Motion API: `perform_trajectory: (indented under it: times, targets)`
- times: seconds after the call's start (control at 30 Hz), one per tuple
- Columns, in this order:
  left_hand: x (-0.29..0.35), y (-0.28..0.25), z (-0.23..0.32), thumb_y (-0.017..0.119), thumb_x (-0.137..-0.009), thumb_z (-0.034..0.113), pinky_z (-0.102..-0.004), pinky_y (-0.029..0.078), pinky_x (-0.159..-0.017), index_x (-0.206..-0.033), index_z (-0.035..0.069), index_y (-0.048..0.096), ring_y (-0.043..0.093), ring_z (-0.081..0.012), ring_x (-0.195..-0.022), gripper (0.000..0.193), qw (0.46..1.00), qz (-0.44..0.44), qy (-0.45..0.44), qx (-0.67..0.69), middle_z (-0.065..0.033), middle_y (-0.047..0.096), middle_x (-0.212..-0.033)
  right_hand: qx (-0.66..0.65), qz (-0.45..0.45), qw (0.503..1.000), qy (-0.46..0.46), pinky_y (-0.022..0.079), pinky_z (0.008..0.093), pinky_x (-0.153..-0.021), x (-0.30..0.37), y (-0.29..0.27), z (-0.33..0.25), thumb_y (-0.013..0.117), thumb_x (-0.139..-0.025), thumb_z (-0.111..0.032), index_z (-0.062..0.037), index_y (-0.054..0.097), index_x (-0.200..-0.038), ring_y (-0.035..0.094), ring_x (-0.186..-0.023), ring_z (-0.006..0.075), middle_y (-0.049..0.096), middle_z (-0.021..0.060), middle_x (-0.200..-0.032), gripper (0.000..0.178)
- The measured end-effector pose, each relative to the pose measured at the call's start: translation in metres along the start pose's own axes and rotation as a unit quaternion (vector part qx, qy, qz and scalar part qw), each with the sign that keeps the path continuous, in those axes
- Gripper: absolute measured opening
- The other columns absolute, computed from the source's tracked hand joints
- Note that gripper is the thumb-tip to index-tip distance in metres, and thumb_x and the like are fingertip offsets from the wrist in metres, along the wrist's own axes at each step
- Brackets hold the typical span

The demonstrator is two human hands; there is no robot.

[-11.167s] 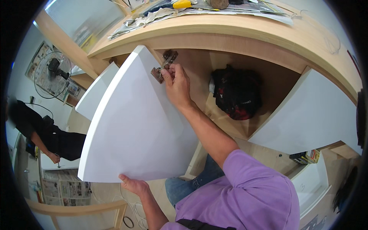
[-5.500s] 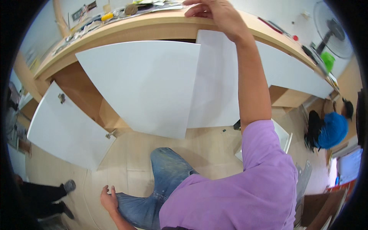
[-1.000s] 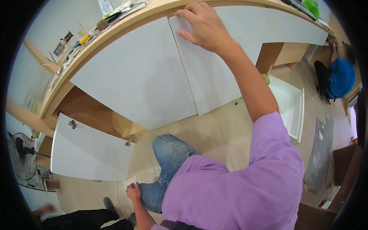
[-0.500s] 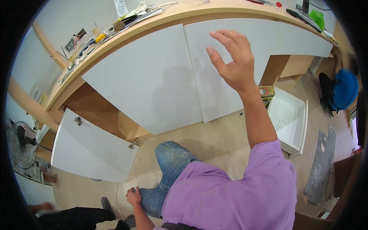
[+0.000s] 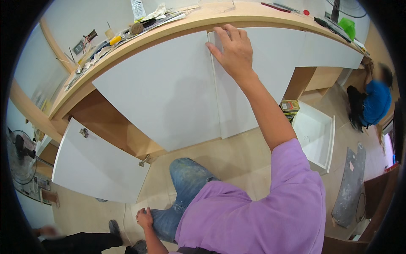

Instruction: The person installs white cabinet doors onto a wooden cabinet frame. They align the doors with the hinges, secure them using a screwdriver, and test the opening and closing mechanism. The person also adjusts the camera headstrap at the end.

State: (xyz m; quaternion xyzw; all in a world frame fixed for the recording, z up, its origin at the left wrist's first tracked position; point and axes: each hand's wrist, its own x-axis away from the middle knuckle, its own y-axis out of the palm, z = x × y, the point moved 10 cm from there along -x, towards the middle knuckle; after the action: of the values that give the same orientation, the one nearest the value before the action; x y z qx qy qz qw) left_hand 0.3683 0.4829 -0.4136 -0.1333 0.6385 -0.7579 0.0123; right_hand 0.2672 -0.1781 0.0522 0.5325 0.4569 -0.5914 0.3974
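My right hand (image 5: 233, 51) is raised to the top left corner of a white cabinet door (image 5: 258, 84). Its fingers are apart, the fingertips at the door's upper edge and the thumb by its left side edge. That side edge shows its thickness and stands slightly proud of the neighbouring white door (image 5: 165, 93). Down on my knee in blue jeans (image 5: 163, 220), my left hand (image 5: 144, 218) lies with loosely spread fingers and holds nothing.
A hinged door (image 5: 101, 163) hangs open at the left. Tools such as a yellow-handled one (image 5: 115, 40) lie on the wooden countertop (image 5: 253, 15). On the right are a white drawer (image 5: 313, 131), a small box (image 5: 290, 106) and a crouching person in blue (image 5: 375, 101). Another person's dark-clothed leg (image 5: 84, 240) reaches in lower left.
My right hand has moved left and slightly up to the door's top corner. That door's left edge now stands out more from its neighbour. My left hand stays on the knee.
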Motion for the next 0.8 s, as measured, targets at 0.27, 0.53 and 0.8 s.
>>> perform_trajectory:
  times: [0.27,0.53,0.8]
  targets:
    - [0.010,0.000,-0.022,0.060,-0.086,0.047,-0.0557,0.033,-0.104,-0.118,0.014,0.066,0.043,-0.0355,-0.128,0.047,0.999,0.003,-0.037,0.020,-0.0097,0.055,-0.133,-0.006,0.061,0.994,0.089,0.049,0.0393,-0.081,0.016,-0.002,0.027,0.078,-0.076,-0.033,-0.0117,0.064,-0.111,0.053,-0.103,0.0268,0.058,0.0080,-0.117,0.043]
    - [-0.005,0.012,-0.034,0.060,-0.086,0.047,-0.0547,0.034,-0.103,-0.117,0.013,0.067,0.045,-0.0343,-0.126,0.046,0.999,-0.005,-0.046,0.014,-0.0093,0.055,-0.133,-0.092,0.001,0.995,-0.045,0.047,0.0382,-0.090,0.037,-0.002,-0.032,0.078,-0.075,-0.027,-0.0114,0.064,-0.112,0.054,-0.106,0.0281,0.061,0.0071,-0.111,0.043]
    - [-0.058,0.040,-0.028,0.061,-0.085,0.048,-0.0516,0.036,-0.103,-0.115,0.012,0.068,0.049,-0.0313,-0.123,0.047,0.997,-0.054,-0.042,0.027,-0.0091,0.059,-0.129,-0.062,-0.006,0.990,-0.129,0.037,0.0445,-0.103,-0.001,0.071,-0.089,0.074,-0.079,-0.031,-0.0151,0.062,-0.121,0.052,-0.114,0.0290,0.057,0.0061,-0.122,0.046]
